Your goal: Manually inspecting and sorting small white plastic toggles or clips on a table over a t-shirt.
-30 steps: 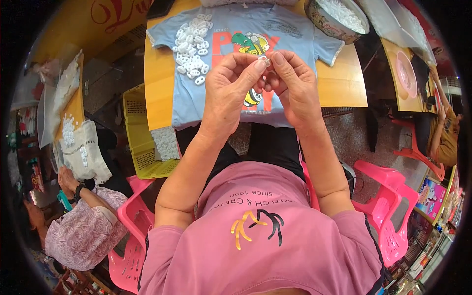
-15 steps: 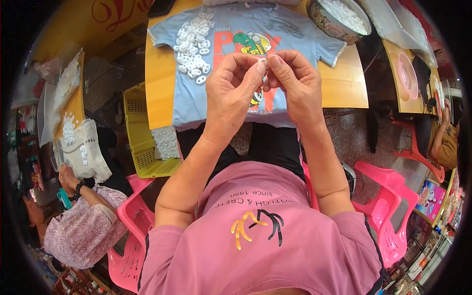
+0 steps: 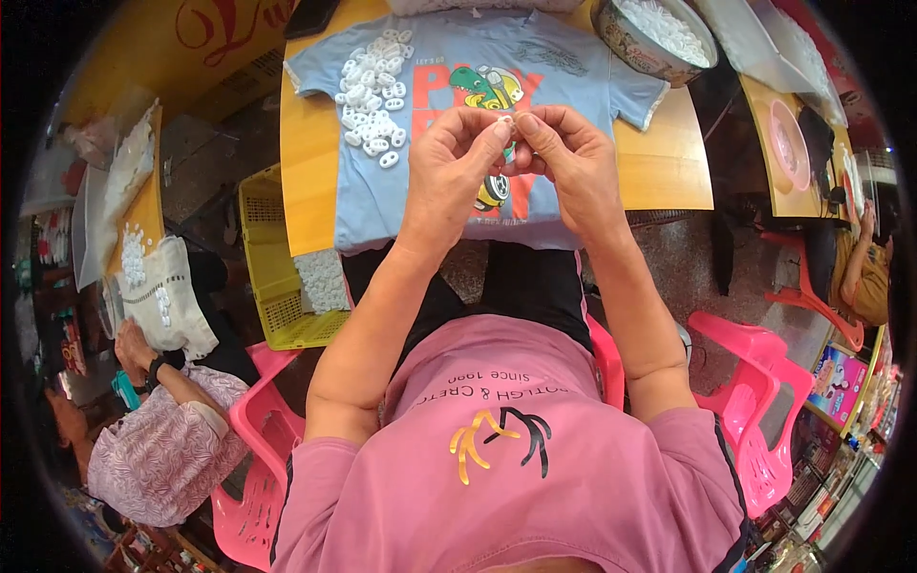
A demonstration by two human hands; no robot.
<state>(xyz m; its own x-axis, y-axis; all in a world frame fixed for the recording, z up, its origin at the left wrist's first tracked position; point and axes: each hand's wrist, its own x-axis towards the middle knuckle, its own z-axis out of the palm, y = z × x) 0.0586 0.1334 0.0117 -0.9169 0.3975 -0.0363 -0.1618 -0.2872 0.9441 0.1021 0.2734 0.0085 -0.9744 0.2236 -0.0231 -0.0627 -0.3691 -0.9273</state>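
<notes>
My left hand (image 3: pixel 457 162) and my right hand (image 3: pixel 571 158) meet over the blue T-shirt (image 3: pixel 377 191), which lies spread on the table. Thumb and fingers of both are pinched together on a small white plastic piece (image 3: pixel 505 119), mostly hidden by the fingertips. To the left of my hands, on the shirt, lies a pile of white oval plastic pieces with two holes (image 3: pixel 373 95). The shirt's dinosaur print shows partly behind my fingers.
A round tin (image 3: pixel 654 38) of white parts stands at the back right of the wooden table (image 3: pixel 664 162). A yellow crate (image 3: pixel 272 258) sits at the left, near a pink chair (image 3: pixel 253 430). Another person (image 3: pixel 162 430) works at the left, one more (image 3: pixel 864 267) at far right.
Both hands have shifted slightly, with the fingertips still together on the small white piece. The pile on the shirt looks the same.
</notes>
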